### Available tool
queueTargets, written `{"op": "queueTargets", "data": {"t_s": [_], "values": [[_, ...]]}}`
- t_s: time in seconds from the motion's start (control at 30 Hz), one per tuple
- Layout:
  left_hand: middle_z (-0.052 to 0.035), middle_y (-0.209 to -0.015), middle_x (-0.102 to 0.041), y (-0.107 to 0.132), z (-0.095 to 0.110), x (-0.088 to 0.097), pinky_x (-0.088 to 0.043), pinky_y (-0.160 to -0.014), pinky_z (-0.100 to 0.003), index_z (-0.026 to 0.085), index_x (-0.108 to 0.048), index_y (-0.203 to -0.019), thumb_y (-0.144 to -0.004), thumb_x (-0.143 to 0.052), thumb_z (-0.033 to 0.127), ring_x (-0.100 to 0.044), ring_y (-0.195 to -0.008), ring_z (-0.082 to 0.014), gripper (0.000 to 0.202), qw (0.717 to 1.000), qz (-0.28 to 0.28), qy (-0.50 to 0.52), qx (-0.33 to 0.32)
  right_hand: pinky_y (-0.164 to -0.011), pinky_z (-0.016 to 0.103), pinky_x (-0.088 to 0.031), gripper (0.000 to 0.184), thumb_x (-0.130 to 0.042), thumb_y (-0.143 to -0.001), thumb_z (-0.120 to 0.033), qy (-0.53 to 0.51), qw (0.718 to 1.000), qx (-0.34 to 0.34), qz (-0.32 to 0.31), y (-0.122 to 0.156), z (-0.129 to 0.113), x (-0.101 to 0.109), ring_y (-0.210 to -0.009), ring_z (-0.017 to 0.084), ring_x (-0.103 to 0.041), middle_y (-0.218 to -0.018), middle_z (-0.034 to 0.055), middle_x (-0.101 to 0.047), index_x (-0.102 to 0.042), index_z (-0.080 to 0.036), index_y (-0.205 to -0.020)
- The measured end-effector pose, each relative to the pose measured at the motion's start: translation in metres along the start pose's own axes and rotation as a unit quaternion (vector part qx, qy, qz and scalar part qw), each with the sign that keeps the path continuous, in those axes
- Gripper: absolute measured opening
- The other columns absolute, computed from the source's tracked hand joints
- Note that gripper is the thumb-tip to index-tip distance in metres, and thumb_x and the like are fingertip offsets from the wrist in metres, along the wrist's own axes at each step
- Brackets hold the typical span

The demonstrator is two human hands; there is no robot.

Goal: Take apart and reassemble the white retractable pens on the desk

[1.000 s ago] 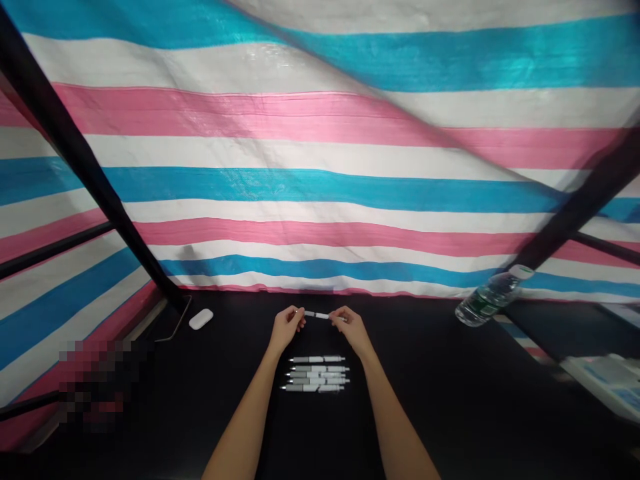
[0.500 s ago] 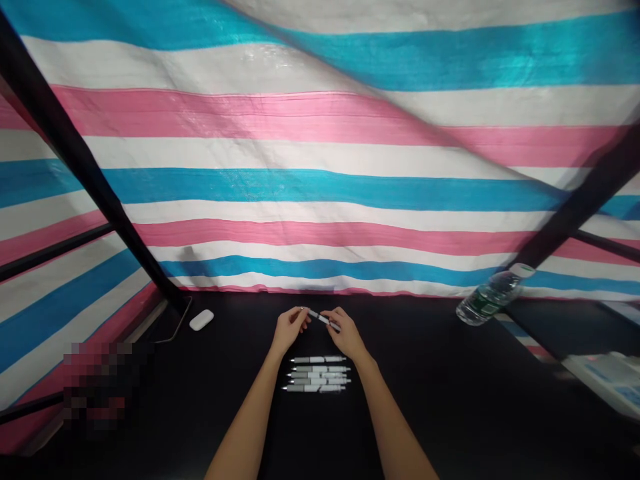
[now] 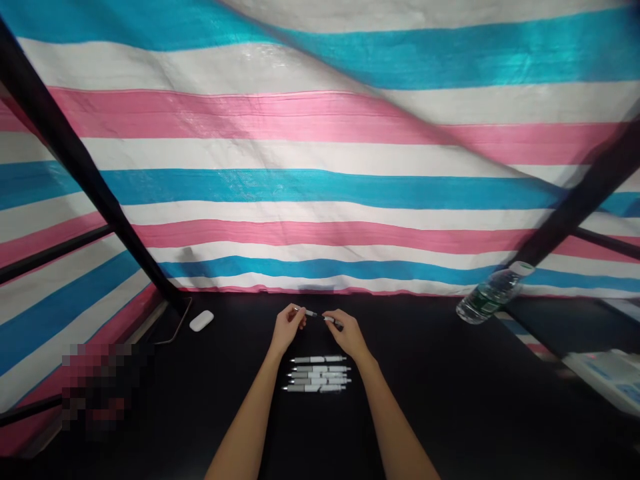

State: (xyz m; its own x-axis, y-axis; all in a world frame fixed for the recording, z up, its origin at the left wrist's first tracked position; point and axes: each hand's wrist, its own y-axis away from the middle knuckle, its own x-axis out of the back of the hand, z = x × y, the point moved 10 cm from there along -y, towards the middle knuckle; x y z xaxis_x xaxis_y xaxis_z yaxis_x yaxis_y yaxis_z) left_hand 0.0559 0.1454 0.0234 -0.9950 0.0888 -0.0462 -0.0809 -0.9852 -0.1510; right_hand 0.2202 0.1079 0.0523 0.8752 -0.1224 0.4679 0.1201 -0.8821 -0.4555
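Note:
My left hand pinches one part of a pen, white with a dark end that points right. A short gap away, my right hand grips the other part of the pen, mostly covered by the fingers. Both hands are closed and held above the black table. Below them, between my forearms, several white and grey pens lie side by side in a stack of rows, their silvery tips to the left.
A white rounded case lies at the left on the black table. At the right a clear plastic bottle with a green label stands near the edge. Black frame poles and striped sheeting enclose the table.
The pen, whole between my hands before, is now in two parts with a gap between them. The pens in rows have not moved.

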Motion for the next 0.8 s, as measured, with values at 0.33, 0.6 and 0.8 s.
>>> {"op": "queueTargets", "data": {"t_s": [0.33, 0.6, 0.8], "values": [[-0.0029, -0.072, -0.064, -0.005, -0.010, 0.018, -0.045, -0.057, -0.023, 0.014, -0.064, -0.089, -0.071, -0.070, 0.045, -0.057, -0.064, -0.0123, 0.036, 0.994, 0.067, 0.081, 0.003, -0.073, 0.030, -0.049, 0.029, -0.045, -0.086, -0.020, 0.029, 0.999, -0.016, 0.010, 0.001, 0.009, 0.004, -0.080, 0.018, -0.063, -0.092, 0.0064, -0.066, -0.070, -0.022, -0.101], [-0.0029, -0.077, -0.066, -0.005, -0.001, 0.035, -0.047, -0.071, -0.028, 0.017, -0.063, -0.080, -0.073, -0.062, 0.024, -0.061, -0.074, -0.0155, 0.010, 0.982, 0.072, -0.165, -0.060, -0.079, 0.032, -0.050, 0.027, -0.045, -0.084, -0.019, 0.032, 0.998, -0.025, 0.042, 0.001, 0.017, 0.012, -0.085, 0.020, -0.064, -0.093, 0.0067, -0.067, -0.069, -0.022, -0.098], [-0.0046, -0.083, -0.065, 0.003, 0.012, 0.011, -0.043, -0.077, -0.034, 0.019, -0.065, -0.079, -0.073, -0.058, 0.008, -0.056, -0.083, -0.0206, 0.014, 0.894, 0.010, -0.434, -0.113, -0.079, 0.032, -0.050, 0.027, -0.044, -0.084, -0.020, 0.031, 0.998, -0.024, 0.040, 0.001, 0.017, 0.011, -0.086, 0.019, -0.064, -0.093, 0.0068, -0.067, -0.068, -0.021, -0.096]]}}
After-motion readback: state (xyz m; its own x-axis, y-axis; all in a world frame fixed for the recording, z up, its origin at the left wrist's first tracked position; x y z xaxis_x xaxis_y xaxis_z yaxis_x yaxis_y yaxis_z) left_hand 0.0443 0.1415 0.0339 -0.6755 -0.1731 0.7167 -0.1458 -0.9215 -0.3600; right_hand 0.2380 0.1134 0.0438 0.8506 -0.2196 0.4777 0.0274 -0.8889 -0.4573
